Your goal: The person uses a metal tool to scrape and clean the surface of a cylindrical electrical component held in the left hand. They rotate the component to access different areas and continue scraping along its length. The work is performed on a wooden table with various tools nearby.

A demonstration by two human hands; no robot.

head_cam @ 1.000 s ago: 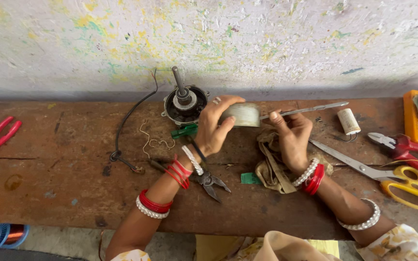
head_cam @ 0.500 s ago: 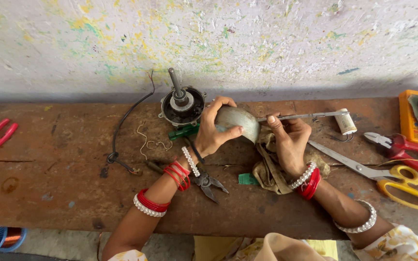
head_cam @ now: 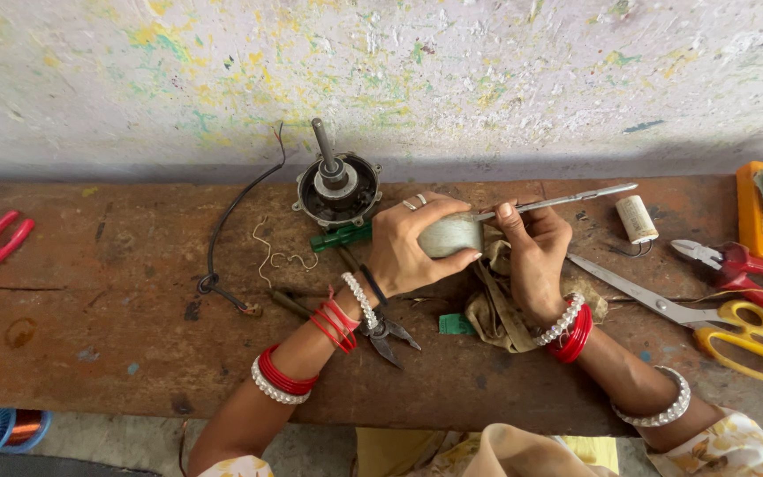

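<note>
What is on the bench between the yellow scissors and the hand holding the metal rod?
Only bare wooden bench between the scissors and the right hand, in the head view.

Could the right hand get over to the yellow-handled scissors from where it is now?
Probably yes, but not freely: the scissors lie uncovered on the bench just beside the right hand, nothing between them. That hand's fingers grip a thin metal rod, which it would have to put down first.
</note>
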